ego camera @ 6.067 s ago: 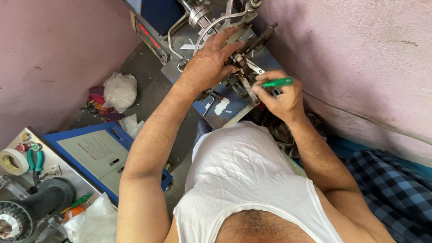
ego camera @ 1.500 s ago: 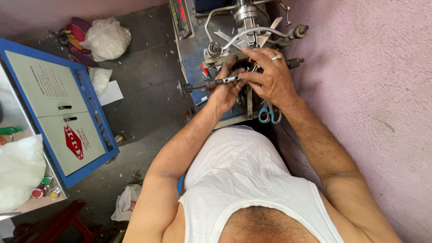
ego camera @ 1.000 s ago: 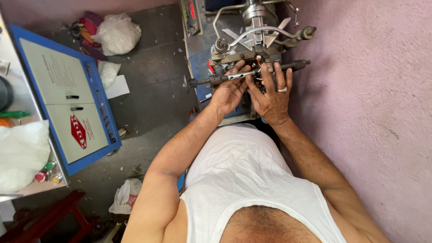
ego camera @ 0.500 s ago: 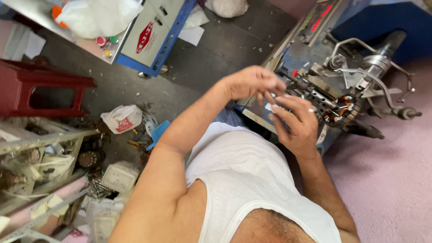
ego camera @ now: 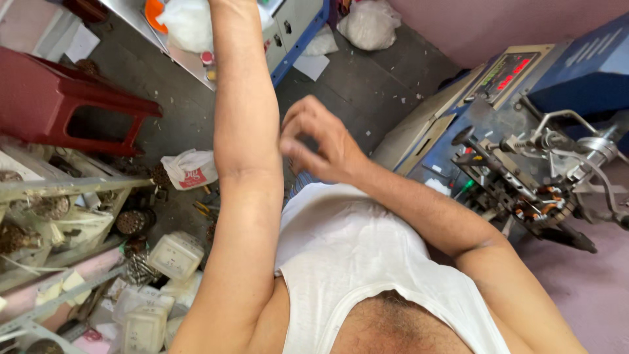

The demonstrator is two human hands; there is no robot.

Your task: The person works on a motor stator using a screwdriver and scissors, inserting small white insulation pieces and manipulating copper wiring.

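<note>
Winding machine (ego camera: 524, 177) stood at right, apart from both hands. Right hand (ego camera: 321, 141) hovered half-curled, holding nothing; left hand reached out of view, grip unknowable.

One head-worn view, looking steeply down the person's own chest

The camera sits close above the white vest (ego camera: 367, 262) and faces the grey floor (ego camera: 367, 85); a winding machine (ego camera: 531, 177) fills the right edge, a red stool (ego camera: 72, 105) the upper left, cluttered shelves (ego camera: 59, 216) the lower left.
</note>
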